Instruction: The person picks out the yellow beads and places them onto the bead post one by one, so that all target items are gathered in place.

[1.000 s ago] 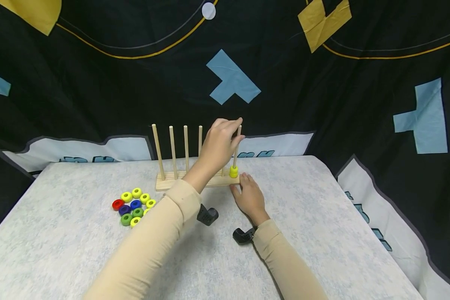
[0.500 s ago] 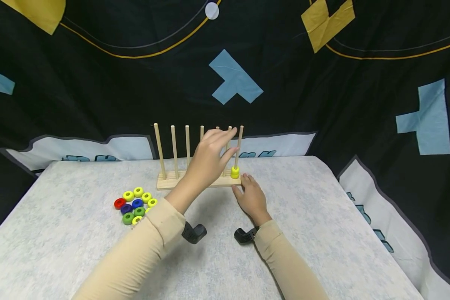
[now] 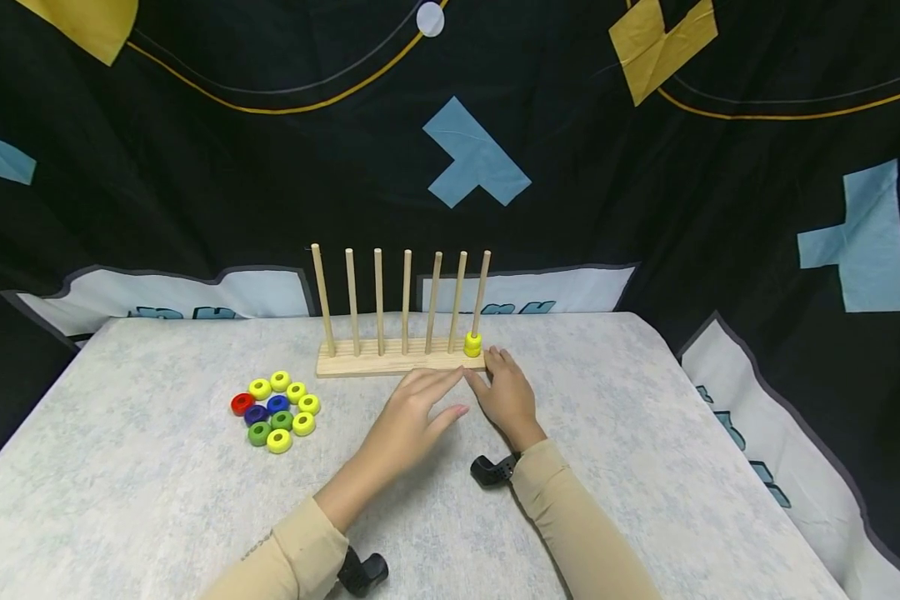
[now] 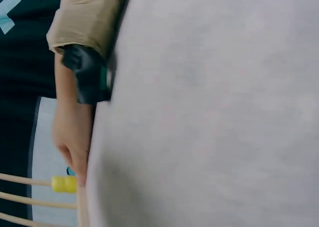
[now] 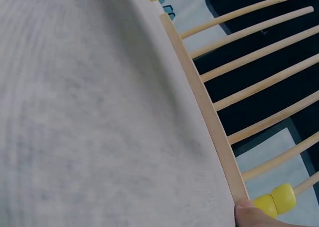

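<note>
A wooden peg rack with several upright pegs stands toward the back of the table. Two yellow rings are stacked on its rightmost peg. My right hand holds the rack's right end, the thumb on the front edge and the fingers around the end; in the right wrist view the thumb presses right beside the yellow rings. My left hand hovers in front of the rack, fingers extended and thumb apart, holding nothing. The other pegs carry no rings.
Loose rings lie grouped left of the rack: several yellow rings, a red ring, blue ones and green ones. A dark patterned cloth hangs behind the pale table.
My left hand has come down from the top of the rightmost peg, toward me and slightly left, away from the rack. My right hand stays at the rack's end.
</note>
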The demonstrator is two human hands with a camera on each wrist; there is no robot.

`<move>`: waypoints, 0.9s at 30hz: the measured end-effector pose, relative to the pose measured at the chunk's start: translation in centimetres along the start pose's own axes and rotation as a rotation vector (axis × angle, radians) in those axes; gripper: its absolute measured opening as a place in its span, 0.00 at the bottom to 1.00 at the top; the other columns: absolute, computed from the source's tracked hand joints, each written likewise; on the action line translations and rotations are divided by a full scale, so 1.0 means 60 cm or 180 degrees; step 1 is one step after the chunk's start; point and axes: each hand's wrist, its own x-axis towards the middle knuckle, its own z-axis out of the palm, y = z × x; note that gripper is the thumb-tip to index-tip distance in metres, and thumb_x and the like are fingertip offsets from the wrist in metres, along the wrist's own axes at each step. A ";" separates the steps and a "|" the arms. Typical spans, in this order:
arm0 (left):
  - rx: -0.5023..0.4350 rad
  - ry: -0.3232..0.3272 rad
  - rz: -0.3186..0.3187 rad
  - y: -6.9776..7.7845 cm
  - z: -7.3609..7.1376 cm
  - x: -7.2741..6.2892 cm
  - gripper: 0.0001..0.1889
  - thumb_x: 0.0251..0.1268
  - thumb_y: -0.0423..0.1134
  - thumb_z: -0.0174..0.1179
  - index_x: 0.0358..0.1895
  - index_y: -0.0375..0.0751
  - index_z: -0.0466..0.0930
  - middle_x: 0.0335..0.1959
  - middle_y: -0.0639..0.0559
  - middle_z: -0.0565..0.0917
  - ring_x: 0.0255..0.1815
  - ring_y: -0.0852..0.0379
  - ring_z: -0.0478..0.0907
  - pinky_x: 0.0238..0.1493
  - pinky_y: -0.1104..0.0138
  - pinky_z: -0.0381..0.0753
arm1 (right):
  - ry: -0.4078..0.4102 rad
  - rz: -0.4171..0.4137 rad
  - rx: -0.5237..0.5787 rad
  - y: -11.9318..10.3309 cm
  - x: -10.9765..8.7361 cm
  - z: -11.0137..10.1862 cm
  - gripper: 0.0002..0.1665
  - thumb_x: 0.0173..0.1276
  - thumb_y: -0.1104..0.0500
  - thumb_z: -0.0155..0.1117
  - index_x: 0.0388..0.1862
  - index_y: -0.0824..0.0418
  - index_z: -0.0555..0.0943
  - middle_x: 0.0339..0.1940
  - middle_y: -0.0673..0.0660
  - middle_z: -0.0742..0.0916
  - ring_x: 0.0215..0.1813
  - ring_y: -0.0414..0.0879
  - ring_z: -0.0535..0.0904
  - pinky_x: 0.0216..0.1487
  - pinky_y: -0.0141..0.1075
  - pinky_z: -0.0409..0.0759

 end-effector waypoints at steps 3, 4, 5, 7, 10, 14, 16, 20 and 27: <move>0.0024 -0.0017 -0.0038 -0.008 -0.005 -0.023 0.25 0.64 0.41 0.66 0.64 0.38 0.78 0.57 0.47 0.85 0.60 0.51 0.78 0.64 0.58 0.79 | -0.0006 0.0006 -0.0015 -0.001 -0.001 0.000 0.37 0.73 0.37 0.56 0.74 0.54 0.69 0.76 0.59 0.70 0.79 0.56 0.60 0.76 0.56 0.64; 0.0041 -0.0022 -0.0061 -0.010 -0.008 -0.030 0.25 0.64 0.41 0.67 0.64 0.38 0.78 0.57 0.47 0.85 0.60 0.51 0.78 0.64 0.58 0.79 | -0.0016 0.0011 -0.0025 0.000 -0.001 0.000 0.37 0.73 0.38 0.56 0.75 0.54 0.68 0.76 0.59 0.70 0.80 0.56 0.60 0.76 0.57 0.64; 0.0049 -0.0022 -0.0082 -0.013 -0.011 -0.037 0.25 0.64 0.41 0.67 0.63 0.38 0.78 0.56 0.47 0.85 0.59 0.52 0.78 0.63 0.59 0.79 | -0.0029 0.0016 -0.0035 0.000 -0.001 0.000 0.37 0.74 0.38 0.55 0.75 0.54 0.68 0.77 0.59 0.69 0.80 0.56 0.59 0.76 0.57 0.64; 0.0062 -0.0021 -0.0153 -0.019 -0.020 -0.050 0.26 0.63 0.41 0.68 0.64 0.40 0.78 0.57 0.48 0.85 0.60 0.52 0.78 0.64 0.59 0.79 | -0.0047 0.0012 -0.0039 0.001 -0.002 -0.001 0.37 0.74 0.38 0.56 0.75 0.55 0.68 0.77 0.60 0.69 0.80 0.57 0.59 0.76 0.57 0.63; 0.0081 0.0020 -0.0311 -0.032 -0.035 -0.069 0.26 0.63 0.41 0.68 0.64 0.40 0.77 0.58 0.48 0.84 0.61 0.52 0.77 0.64 0.58 0.79 | -0.0087 -0.0005 -0.0044 0.002 0.000 -0.004 0.38 0.73 0.38 0.56 0.75 0.54 0.68 0.77 0.60 0.68 0.80 0.58 0.58 0.76 0.58 0.63; 0.0182 0.0141 -0.0523 -0.052 -0.055 -0.092 0.27 0.62 0.41 0.69 0.64 0.38 0.77 0.58 0.45 0.84 0.60 0.48 0.77 0.63 0.53 0.79 | -0.0206 -0.0054 -0.0080 0.005 0.006 -0.007 0.41 0.72 0.35 0.56 0.76 0.55 0.66 0.78 0.61 0.66 0.81 0.60 0.55 0.77 0.58 0.60; 0.0248 0.0213 -0.0615 -0.062 -0.065 -0.103 0.28 0.61 0.40 0.70 0.64 0.37 0.77 0.58 0.43 0.84 0.60 0.46 0.77 0.63 0.51 0.79 | -0.0294 -0.0076 -0.0127 0.007 0.011 -0.009 0.43 0.72 0.34 0.54 0.77 0.56 0.64 0.79 0.60 0.65 0.81 0.60 0.53 0.78 0.58 0.58; 0.0354 0.0338 -0.0754 -0.080 -0.083 -0.123 0.28 0.60 0.38 0.70 0.64 0.36 0.77 0.58 0.40 0.83 0.60 0.43 0.76 0.62 0.47 0.77 | -0.0462 -0.0095 -0.0266 0.013 0.019 -0.012 0.48 0.72 0.31 0.51 0.79 0.58 0.59 0.81 0.58 0.61 0.82 0.59 0.50 0.80 0.57 0.55; 0.0620 0.0555 -0.0855 -0.111 -0.118 -0.161 0.27 0.57 0.33 0.71 0.62 0.32 0.78 0.57 0.38 0.83 0.58 0.42 0.74 0.59 0.49 0.74 | -0.0603 -0.0157 -0.0363 0.022 0.025 -0.014 0.50 0.72 0.28 0.47 0.81 0.57 0.53 0.83 0.56 0.57 0.83 0.57 0.47 0.81 0.55 0.52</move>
